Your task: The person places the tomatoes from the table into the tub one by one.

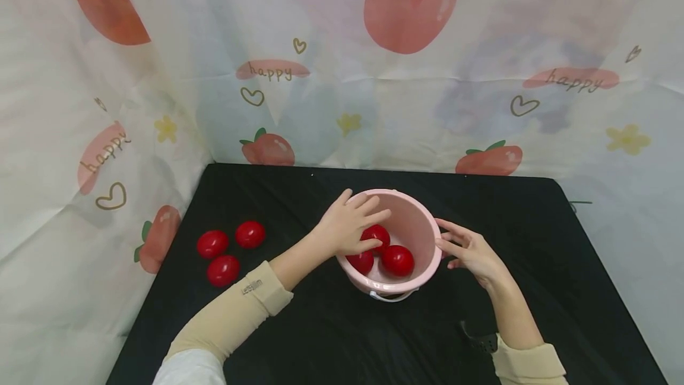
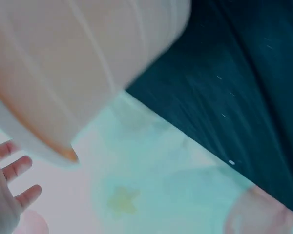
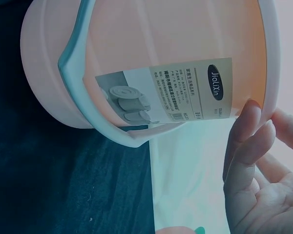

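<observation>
A pink bucket stands upright with three shiny red balls in it. Over its left side is my left hand, fingers spread and straight, with nothing in its grasp. In the left wrist view that hand's fingers show beside the rim. My right hand holds the bucket's rim at the right with its fingertips. The right wrist view shows those fingertips at the rim, close to a printed label on the bucket's outer wall.
Three more red balls lie grouped on the black table, left of the left forearm. The bucket's white handle hangs down at its near side. A printed fabric curtain borders the table's back and sides.
</observation>
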### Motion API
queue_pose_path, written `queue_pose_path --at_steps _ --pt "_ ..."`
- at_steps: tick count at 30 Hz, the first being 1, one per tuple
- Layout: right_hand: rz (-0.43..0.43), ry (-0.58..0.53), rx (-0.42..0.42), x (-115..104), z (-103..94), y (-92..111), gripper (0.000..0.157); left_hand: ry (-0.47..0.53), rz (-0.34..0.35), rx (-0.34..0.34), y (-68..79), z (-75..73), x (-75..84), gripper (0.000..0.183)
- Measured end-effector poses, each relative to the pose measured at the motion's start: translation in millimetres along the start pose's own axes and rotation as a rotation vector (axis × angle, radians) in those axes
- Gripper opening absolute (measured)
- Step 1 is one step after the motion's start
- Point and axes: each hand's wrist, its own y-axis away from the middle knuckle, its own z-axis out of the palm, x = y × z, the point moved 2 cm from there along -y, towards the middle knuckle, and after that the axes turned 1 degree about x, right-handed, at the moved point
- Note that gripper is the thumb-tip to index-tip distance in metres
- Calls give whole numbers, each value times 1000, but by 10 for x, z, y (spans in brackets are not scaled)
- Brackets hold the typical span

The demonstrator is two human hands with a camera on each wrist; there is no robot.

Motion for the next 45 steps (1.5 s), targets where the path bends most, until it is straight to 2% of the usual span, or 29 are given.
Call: queue_pose_path --at_steps 4,8,13,17,21,26,30,34,45 --pt "2 2 6 8 -4 -2 58 39 -118 97 309 24 -206 61" --pt "5 -6 8 23 7 -15 58 65 -252 139 659 141 -366 60" --pt "8 -11 13 34 8 -26 57 173 -420 153 1090 345 -495 60" --pt "2 -7 12 27 6 -19 57 258 -541 173 1433 564 -553 62" --pt "-8 -9 3 11 7 -9 58 293 -637 184 1771 804 -575 65" --pt "-5 -12 6 6 8 -5 58 302 -732 145 2121 1049 -562 70" --pt "-5 -12 5 9 6 -4 58 316 -786 87 2312 1191 -542 73" --pt "-3 -13 4 13 5 -1 58 345 -829 28 2427 1288 -530 75" --pt "-8 -9 5 18 6 -2 58 364 -918 -6 2589 1384 -621 81"
